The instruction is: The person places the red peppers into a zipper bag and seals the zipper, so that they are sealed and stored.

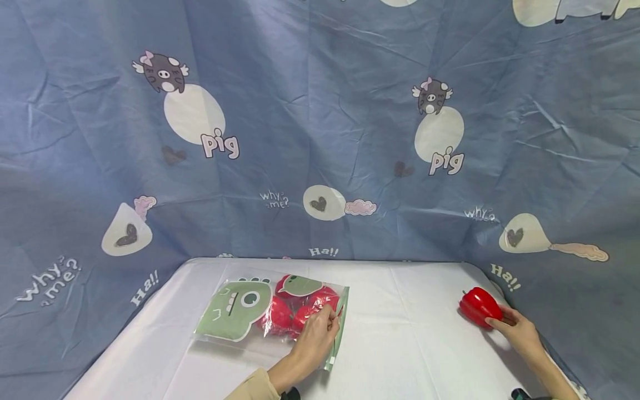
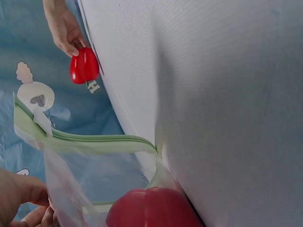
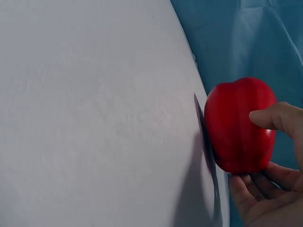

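A clear zip bag (image 1: 235,319) with a green cartoon monster print lies left of centre, holding several red bell peppers (image 1: 280,316). My left hand (image 1: 315,336) pinches the bag near its green-edged mouth. In the left wrist view, the mouth's green zip strip (image 2: 99,138) gapes apart, with a pepper (image 2: 151,208) inside. Far to the right, my right hand (image 1: 520,336) holds another red bell pepper (image 1: 479,307), thumb on one side and fingers beneath in the right wrist view. Whether this pepper (image 3: 239,127) touches the table cannot be told.
A white cloth covers the table (image 1: 385,333), whose right edge runs close to my right hand. Behind and around it hangs a blue curtain (image 1: 320,111) with pig prints. White tabletop stretches between the bag and the held pepper.
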The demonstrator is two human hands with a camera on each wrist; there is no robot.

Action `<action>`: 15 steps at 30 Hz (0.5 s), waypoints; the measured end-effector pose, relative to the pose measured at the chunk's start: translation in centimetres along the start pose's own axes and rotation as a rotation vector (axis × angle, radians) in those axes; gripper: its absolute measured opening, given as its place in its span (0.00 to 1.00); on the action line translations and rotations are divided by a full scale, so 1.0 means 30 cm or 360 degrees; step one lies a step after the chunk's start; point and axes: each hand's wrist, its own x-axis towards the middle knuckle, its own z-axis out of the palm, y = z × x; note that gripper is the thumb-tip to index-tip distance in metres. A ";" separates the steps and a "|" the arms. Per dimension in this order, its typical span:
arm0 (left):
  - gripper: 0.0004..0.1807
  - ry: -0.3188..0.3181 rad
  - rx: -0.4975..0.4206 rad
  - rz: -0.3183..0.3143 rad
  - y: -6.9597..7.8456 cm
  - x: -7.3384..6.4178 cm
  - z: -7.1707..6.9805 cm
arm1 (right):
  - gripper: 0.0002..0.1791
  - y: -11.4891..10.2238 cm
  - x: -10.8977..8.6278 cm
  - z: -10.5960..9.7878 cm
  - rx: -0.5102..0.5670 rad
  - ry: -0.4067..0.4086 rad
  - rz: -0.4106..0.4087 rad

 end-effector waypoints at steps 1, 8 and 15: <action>0.04 -0.0005 0.0001 -0.0007 0.000 0.000 0.000 | 0.50 -0.003 0.000 0.004 -0.0012 0.0000 -0.0007; 0.05 -0.0002 0.0011 -0.0018 0.002 0.001 -0.002 | 0.50 -0.051 -0.015 0.051 -0.0048 -0.0073 -0.0067; 0.07 0.0027 0.0017 0.0016 0.002 0.001 -0.001 | 0.45 -0.136 -0.051 0.109 -0.0043 -0.0117 -0.0196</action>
